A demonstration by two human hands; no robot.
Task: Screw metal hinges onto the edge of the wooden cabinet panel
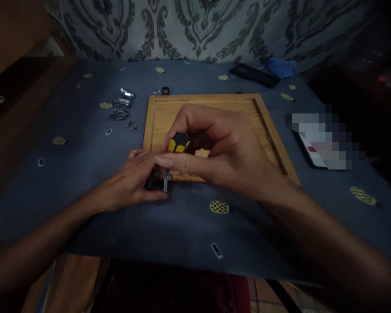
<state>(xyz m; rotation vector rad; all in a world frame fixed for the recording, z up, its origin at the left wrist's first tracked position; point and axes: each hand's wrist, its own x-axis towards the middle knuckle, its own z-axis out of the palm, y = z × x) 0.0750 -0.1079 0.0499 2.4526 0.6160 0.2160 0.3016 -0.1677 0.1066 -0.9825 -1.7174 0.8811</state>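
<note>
My right hand [221, 143] is closed around the black and yellow handle of a screwdriver [179, 142], seen end-on from above. Its shaft and tip are hidden behind my thumb and fingers. Just below it, my left hand [130, 180] grips a metal hinge [166, 180] at the near edge of a wooden cabinet door [280, 163]. Part of the hinge is covered by my fingers. The door lies flat, with small dark holes along its near edge by the hinge.
Several metal hinge parts [120, 103] and some screws [130, 126] lie left of the door on the blue tablecloth [84, 169]. A black case [254, 75] and a blue cloth [282, 68] are at the back right. A partly blurred flat object [322, 148] lies on the right.
</note>
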